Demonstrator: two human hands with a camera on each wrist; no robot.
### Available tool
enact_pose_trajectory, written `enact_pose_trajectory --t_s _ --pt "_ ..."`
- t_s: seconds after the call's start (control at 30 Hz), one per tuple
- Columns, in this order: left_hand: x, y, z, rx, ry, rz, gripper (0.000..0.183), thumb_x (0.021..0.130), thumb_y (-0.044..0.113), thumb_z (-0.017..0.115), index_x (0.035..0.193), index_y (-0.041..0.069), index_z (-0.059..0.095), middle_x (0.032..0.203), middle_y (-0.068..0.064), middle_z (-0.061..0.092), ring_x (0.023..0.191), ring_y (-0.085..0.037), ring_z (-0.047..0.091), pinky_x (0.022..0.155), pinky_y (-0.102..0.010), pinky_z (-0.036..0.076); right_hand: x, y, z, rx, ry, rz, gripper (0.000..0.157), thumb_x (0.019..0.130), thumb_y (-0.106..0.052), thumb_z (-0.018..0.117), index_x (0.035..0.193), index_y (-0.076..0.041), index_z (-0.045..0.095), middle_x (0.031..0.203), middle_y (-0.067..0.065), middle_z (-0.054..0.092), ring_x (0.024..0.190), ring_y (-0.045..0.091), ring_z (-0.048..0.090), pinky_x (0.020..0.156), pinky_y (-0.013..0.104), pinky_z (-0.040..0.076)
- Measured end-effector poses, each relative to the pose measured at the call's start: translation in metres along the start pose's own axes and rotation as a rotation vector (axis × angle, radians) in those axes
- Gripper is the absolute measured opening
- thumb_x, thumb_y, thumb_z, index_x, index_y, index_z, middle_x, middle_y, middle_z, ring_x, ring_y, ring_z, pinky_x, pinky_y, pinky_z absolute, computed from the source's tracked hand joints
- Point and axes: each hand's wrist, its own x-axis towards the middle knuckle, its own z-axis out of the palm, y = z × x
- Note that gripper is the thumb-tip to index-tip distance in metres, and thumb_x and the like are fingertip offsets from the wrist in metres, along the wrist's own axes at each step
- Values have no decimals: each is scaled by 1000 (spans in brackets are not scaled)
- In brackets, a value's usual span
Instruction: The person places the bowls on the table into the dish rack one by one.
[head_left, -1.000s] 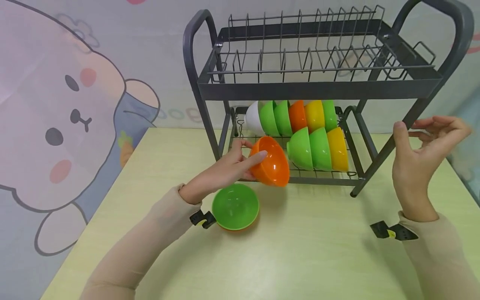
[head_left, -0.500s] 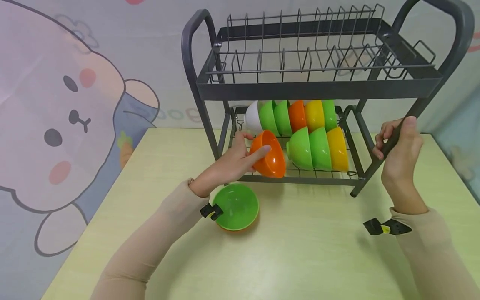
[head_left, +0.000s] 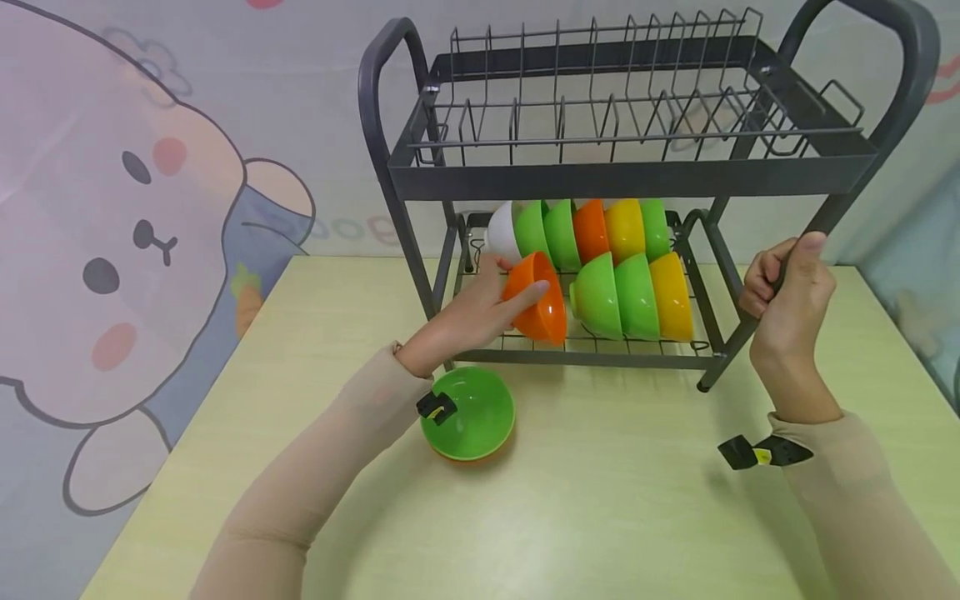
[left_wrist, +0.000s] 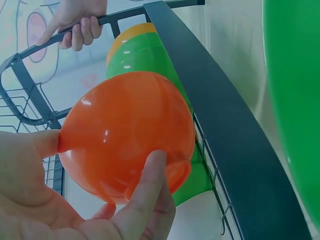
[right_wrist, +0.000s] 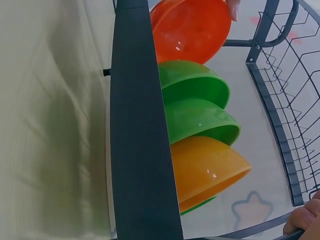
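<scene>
My left hand (head_left: 476,312) holds an orange bowl (head_left: 542,310), thumb at its rim and fingers round its outside. Tilted on its side, the bowl is over the front left of the lower shelf, left of a row of two green bowls (head_left: 597,296) and a yellow bowl (head_left: 671,297). In the left wrist view, fingertips pinch the orange bowl (left_wrist: 130,130) near its foot. My right hand (head_left: 791,312) grips the right front leg of the dark dish rack (head_left: 630,179). Only part of that hand shows in the right wrist view.
Behind stands a back row with a white bowl (head_left: 503,235), several green ones, an orange bowl (head_left: 592,233) and a yellow bowl (head_left: 626,229). A green bowl (head_left: 480,417) sits on the table (head_left: 600,500) before the rack, with an orange rim under it.
The left hand has moved the orange bowl up and back, over the lower shelf, and turned it more upright on its side. My right hand has closed round the rack's leg.
</scene>
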Motion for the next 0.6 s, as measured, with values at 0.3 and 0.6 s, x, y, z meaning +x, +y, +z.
enact_pose_trajectory --t_s 0.3,0.6 --pt "14 3 5 35 24 -77 61 102 47 52 131 2 25 97 -15 63 76 -26 58 66 -29 47 0 0 2 -37 -8 -13 52 106 -34 45 67 -2 34 53 4 27 44 10 20 41 22 10" --pt "26 1 13 78 35 -88 63 100 49 54 132 1 27 97 -15 60 77 -26 58 66 -30 48 -1 1 1 -28 17 -6 52 107 -32 43 66 -1 34 52 4 28 44 10 20 41 23 10"
